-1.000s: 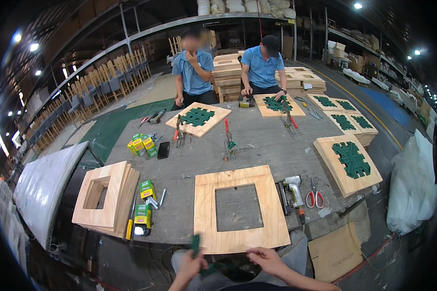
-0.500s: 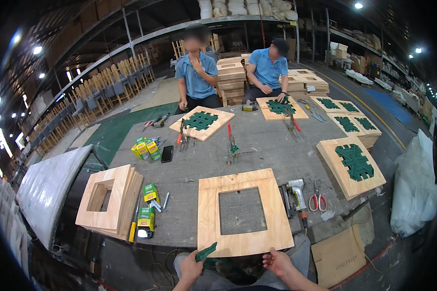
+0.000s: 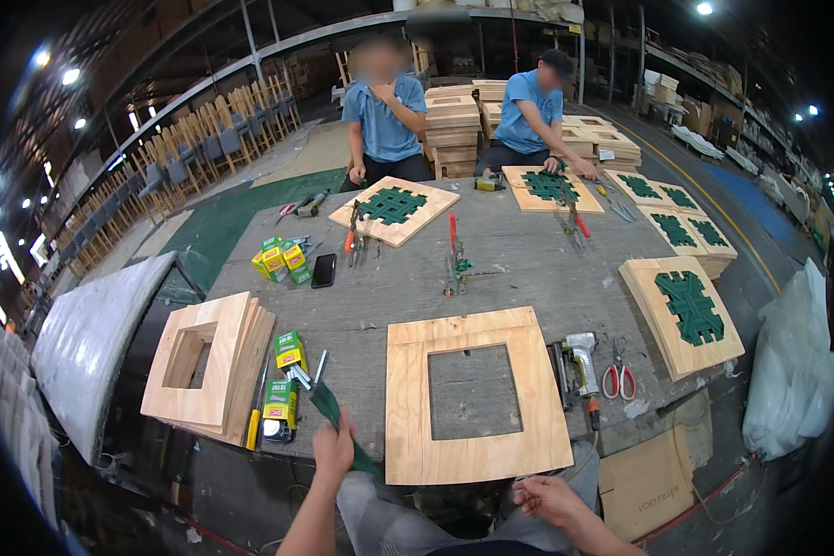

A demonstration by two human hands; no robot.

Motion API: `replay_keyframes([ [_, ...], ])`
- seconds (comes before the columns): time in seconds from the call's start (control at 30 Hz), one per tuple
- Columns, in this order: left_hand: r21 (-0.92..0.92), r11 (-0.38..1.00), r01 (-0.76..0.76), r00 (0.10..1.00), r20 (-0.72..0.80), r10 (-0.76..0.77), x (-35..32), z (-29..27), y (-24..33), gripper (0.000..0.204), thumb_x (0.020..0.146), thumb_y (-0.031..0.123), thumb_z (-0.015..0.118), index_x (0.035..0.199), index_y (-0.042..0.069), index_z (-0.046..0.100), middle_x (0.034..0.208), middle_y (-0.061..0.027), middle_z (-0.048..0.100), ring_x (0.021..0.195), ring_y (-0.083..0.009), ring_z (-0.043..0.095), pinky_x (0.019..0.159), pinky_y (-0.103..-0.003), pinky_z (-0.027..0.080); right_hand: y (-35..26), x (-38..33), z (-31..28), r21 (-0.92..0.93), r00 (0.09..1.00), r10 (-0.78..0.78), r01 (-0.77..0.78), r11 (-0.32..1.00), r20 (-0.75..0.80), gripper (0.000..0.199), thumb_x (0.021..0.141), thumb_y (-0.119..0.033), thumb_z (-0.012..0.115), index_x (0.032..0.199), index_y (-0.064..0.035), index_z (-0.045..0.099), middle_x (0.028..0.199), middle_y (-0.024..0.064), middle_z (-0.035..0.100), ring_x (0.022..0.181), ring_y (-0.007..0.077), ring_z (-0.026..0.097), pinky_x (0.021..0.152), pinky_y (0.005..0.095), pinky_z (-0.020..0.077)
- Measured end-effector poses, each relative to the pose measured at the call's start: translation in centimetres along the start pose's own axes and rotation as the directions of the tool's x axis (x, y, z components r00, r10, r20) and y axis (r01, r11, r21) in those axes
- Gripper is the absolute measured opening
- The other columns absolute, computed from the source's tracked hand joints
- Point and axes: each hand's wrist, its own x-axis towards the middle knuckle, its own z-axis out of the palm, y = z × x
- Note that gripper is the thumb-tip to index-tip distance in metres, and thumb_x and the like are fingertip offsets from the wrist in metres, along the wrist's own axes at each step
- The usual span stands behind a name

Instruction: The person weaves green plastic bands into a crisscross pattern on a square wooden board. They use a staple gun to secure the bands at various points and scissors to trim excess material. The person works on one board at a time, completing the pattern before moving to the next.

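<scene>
My left hand (image 3: 334,447) is closed round a dark green strip of webbing (image 3: 324,401). One end of the strip sticks up past my fingers, and another part hangs below, left of the wooden frame. That square pale frame (image 3: 408,398), with a square hole in its middle, lies flat at the table's near edge. My right hand (image 3: 549,500) is just off the frame's near right corner, fingers curled in against the thumb. Whatever they may hold is too small to make out.
Left stands a stack of frames (image 3: 236,408) beside staple boxes (image 3: 280,408). Right of my frame lie a staple gun (image 3: 584,363), red-handled scissors (image 3: 618,380) and a stack topped by a webbed frame (image 3: 656,296). Across the table (image 3: 343,324), two people (image 3: 386,120) (image 3: 533,120) sit by webbed frames.
My left hand has moved left and up with the webbing, which now reaches toward the staple boxes. My right hand has shifted slightly right. The far right person's arm has reached out to the right.
</scene>
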Motion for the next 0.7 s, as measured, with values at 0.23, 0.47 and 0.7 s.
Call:
replay_keyframes([
  [0.23,0.282,0.873,-0.399,0.917,0.153,0.369,9.8,7.2,2.4,0.047,0.105,0.035,0.050,0.147,0.014,0.053,0.149,-0.0147,0.054,0.144,-0.0419,0.041,0.121,-0.053,0.026,-13.2,1.7,4.1,-0.392,0.873,-0.482,0.469,0.791,0.073,0.028,0.105,-0.018,0.060,0.122,0.0023,0.068,0.090,0.0063,0.072,0.071,0.0105,0.065,0.068,0.0265,0.0544],
  [0.47,0.304,0.842,-0.446,0.892,0.232,0.389,10.0,9.7,2.5,0.060,0.101,0.029,0.055,0.158,0.017,0.041,0.164,-0.0063,0.041,0.153,-0.0393,0.029,0.126,-0.056,0.018,-31.1,9.0,7.9,-0.754,0.546,-0.803,0.625,0.202,0.238,0.030,0.102,-0.020,0.063,0.123,-0.0014,0.070,0.094,0.0110,0.074,0.087,0.0162,0.069,0.081,0.0320,0.0543],
  [0.7,0.282,0.852,-0.442,0.892,0.244,0.382,10.5,10.0,1.5,0.071,0.092,0.028,0.063,0.158,0.018,0.040,0.164,-0.0054,0.040,0.153,-0.0400,0.030,0.126,-0.058,0.016,-48.3,25.8,17.3,-0.849,0.312,-0.869,0.489,-0.200,0.384,0.058,0.105,-0.034,0.055,0.156,-0.0109,0.040,0.152,0.0198,0.046,0.135,0.0373,0.050,0.110,0.0423,0.0449],
])
